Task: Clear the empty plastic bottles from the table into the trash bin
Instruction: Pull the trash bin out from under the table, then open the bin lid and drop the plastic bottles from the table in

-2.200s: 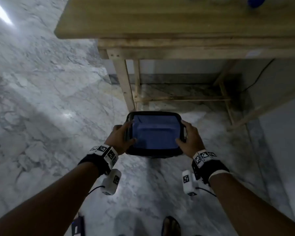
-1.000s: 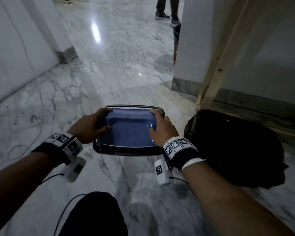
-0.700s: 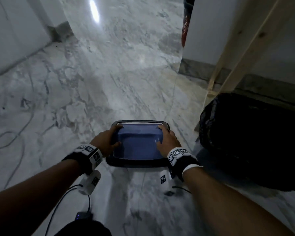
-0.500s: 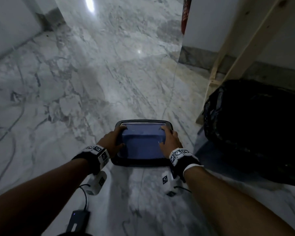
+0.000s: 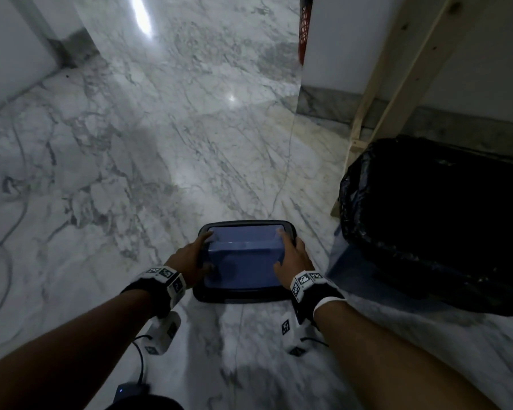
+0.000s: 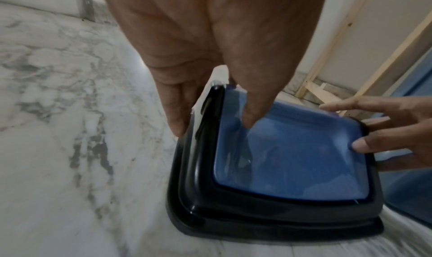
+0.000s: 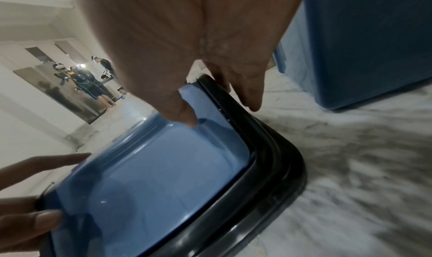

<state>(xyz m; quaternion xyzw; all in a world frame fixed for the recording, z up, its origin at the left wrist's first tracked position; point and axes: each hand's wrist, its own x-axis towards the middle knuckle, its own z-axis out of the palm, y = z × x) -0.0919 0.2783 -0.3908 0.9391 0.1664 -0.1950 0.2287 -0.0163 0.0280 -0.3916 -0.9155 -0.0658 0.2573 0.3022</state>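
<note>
- Head view: both hands hold the trash bin's swing lid [image 5: 245, 261], a blue flap in a black frame, low over the marble floor [image 5: 160, 143]; whether its underside has touched down cannot be told.
- The left hand [image 5: 187, 261] has its grip pinching the lid's left edge: thumb on the blue flap, fingers down outside the black frame, as the left wrist view shows.
- The right hand [image 5: 292, 258] mirrors it on the right edge, thumb on the flap and fingers curled over the rim.
- The trash bin [image 5: 433, 220] itself stands just right of the lid, its mouth open and lined with a black bag, beside a wooden bench leg [image 5: 397, 78].
- No plastic bottles are in view here, so their whereabouts cannot be told.
- Judged step: a preparatory one, setting the lid aside to leave the bin mouth open; no bottle looks cleared yet.
- Next move likely calls for laying the lid flat on the floor clear of the bin, releasing both grips, then rising toward the bench top to collect bottles.
</note>
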